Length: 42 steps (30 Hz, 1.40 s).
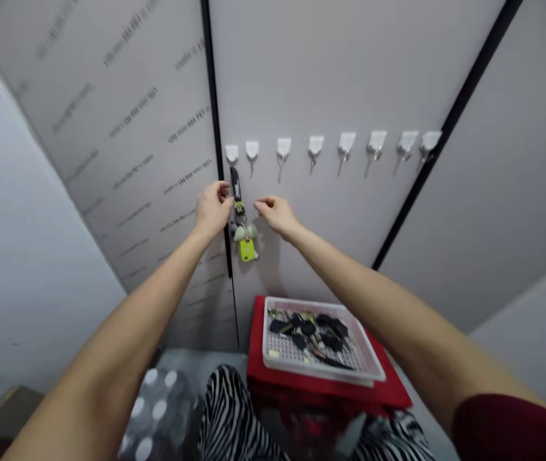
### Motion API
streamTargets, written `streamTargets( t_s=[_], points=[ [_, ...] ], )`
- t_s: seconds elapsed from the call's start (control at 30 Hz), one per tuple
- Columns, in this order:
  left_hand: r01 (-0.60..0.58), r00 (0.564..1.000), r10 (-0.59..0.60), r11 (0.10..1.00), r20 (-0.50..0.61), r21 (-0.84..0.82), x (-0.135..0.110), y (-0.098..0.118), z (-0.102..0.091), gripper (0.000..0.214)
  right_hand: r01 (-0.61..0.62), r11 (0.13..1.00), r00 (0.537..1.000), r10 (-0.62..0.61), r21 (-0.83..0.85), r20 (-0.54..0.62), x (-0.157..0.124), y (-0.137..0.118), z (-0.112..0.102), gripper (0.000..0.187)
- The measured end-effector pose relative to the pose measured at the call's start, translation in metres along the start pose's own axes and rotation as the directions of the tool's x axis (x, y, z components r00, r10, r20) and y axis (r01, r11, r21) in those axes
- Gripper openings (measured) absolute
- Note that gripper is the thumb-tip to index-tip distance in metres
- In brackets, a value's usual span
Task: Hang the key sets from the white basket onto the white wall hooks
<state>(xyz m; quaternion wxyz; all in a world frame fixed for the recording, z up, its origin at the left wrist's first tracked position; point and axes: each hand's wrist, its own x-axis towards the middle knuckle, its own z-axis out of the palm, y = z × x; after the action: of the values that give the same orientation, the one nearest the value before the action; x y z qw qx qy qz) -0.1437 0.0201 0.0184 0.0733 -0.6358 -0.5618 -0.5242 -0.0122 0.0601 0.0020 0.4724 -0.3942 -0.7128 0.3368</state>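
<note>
A key ring on a black strap hangs on the wall panel below the leftmost white hook. A bright yellow-green tag and pale round charms dangle at its lower end. My left hand is just left of the strap, fingers bent with a gap between thumb and forefinger; whether the thumb touches the strap I cannot tell. To the right of the strap, and apart from it, my right hand has its fingertips drawn together with nothing visible in them.
Several more white hooks, among them one, run rightward in a row, with nothing hung on them. Below, a white plastic basket of dark keys and key fobs stands on a red stool. A grey polka-dot item lies at lower left.
</note>
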Motion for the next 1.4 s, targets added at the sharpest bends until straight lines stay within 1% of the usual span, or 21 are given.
streamTargets(
  t_s=[0.07,0.13,0.23,0.3,0.37,0.47,0.57,0.67,0.73,0.8,0.9,1.0,1.07,1.13,1.2,1.23,1.27,1.3,1.33,1.37,1.4],
  points=[
    [0.050,0.993,-0.041,0.995,0.109,-0.085,-0.037,-0.007,0.017,0.026,-0.028,0.993,0.995,0.039,-0.117,0.094,-0.028,0.021,-0.017,0.021],
    [0.115,0.952,-0.074,0.985,0.297,-0.125,-0.079,-0.013,0.037,0.021,-0.082,0.981,0.973,0.116,-0.174,0.199,-0.060,0.048,-0.031,0.018],
    [0.140,0.852,-0.056,0.982,0.520,-0.124,-0.138,-0.019,0.068,0.016,-0.152,0.958,0.937,0.218,-0.242,0.273,-0.106,0.094,-0.045,0.012],
    [0.076,0.745,-0.006,0.994,0.667,-0.077,-0.165,-0.019,0.084,0.017,-0.153,0.926,0.921,0.260,-0.345,0.290,-0.129,0.121,-0.050,0.012],
    [-0.035,0.629,0.035,0.999,0.777,-0.017,-0.182,-0.016,0.094,0.019,-0.117,0.898,0.914,0.264,-0.424,0.307,-0.145,0.141,-0.053,0.019],
    [-0.206,0.519,0.054,0.976,0.853,0.064,-0.193,-0.007,0.101,0.023,-0.010,0.903,0.911,0.185,-0.430,0.368,-0.160,0.155,-0.051,0.033],
    [-0.305,0.467,0.024,0.943,0.884,0.135,-0.196,0.001,0.105,0.025,0.052,0.877,0.913,0.152,-0.478,0.378,-0.166,0.156,-0.046,0.030],
    [-0.359,0.437,0.004,0.918,0.899,0.171,-0.196,0.004,0.106,0.025,0.008,0.853,0.917,0.202,-0.522,0.343,-0.168,0.153,-0.048,0.016],
    [-0.381,0.438,0.019,0.909,0.899,0.167,-0.194,0.003,0.104,0.026,-0.056,0.870,0.912,0.244,-0.491,0.329,-0.169,0.153,-0.056,0.012],
    [-0.386,0.463,0.042,0.909,0.885,0.159,-0.190,0.002,0.100,0.025,-0.157,0.889,0.905,0.304,-0.430,0.297,-0.171,0.156,-0.070,0.012],
    [-0.359,0.522,0.066,0.921,0.851,0.148,-0.179,0.002,0.089,0.026,-0.309,0.886,0.901,0.390,-0.347,0.193,-0.174,0.161,-0.098,0.013],
    [-0.327,0.602,0.085,0.933,0.794,0.148,-0.165,0.005,0.077,0.028,-0.349,0.879,0.909,0.401,-0.324,0.111,-0.177,0.161,-0.116,0.011],
    [-0.307,0.659,0.113,0.943,0.744,0.130,-0.157,0.010,0.071,0.028,-0.304,0.889,0.938,0.342,-0.343,0.054,-0.179,0.154,-0.116,0.012],
    [-0.277,0.705,0.142,0.957,0.695,0.085,-0.151,0.016,0.066,0.026,-0.275,0.908,0.955,0.296,-0.317,0.017,-0.180,0.144,-0.106,0.014],
    [-0.225,0.749,0.149,0.974,0.646,0.036,-0.148,0.024,0.062,0.026,-0.377,0.913,0.915,0.393,-0.155,0.089,-0.182,0.133,-0.090,0.022],
    [-0.196,0.770,0.146,0.981,0.622,0.013,-0.147,0.028,0.060,0.027,-0.476,0.879,0.863,0.474,-0.030,0.173,-0.183,0.127,-0.081,0.027],
    [-0.168,0.789,0.140,0.986,0.598,-0.008,-0.147,0.032,0.058,0.028,-0.581,0.808,0.797,0.540,0.099,0.270,-0.183,0.122,-0.072,0.031],
    [-0.145,0.806,0.135,0.989,0.577,-0.029,-0.147,0.036,0.056,0.029,-0.663,0.717,0.738,0.574,0.218,0.355,-0.183,0.118,-0.064,0.034],
    [-0.128,0.817,0.133,0.991,0.562,-0.049,-0.147,0.039,0.054,0.029,-0.707,0.626,0.704,0.582,0.327,0.408,-0.182,0.114,-0.057,0.036],
    [-0.114,0.824,0.133,0.991,0.551,-0.068,-0.148,0.041,0.052,0.029,-0.715,0.554,0.699,0.574,0.428,0.426,-0.181,0.111,-0.052,0.035],
    [-0.100,0.832,0.130,0.991,0.540,-0.085,-0.149,0.043,0.050,0.029,-0.695,0.501,0.715,0.557,0.516,0.423,-0.178,0.109,-0.047,0.034]
  ],
)
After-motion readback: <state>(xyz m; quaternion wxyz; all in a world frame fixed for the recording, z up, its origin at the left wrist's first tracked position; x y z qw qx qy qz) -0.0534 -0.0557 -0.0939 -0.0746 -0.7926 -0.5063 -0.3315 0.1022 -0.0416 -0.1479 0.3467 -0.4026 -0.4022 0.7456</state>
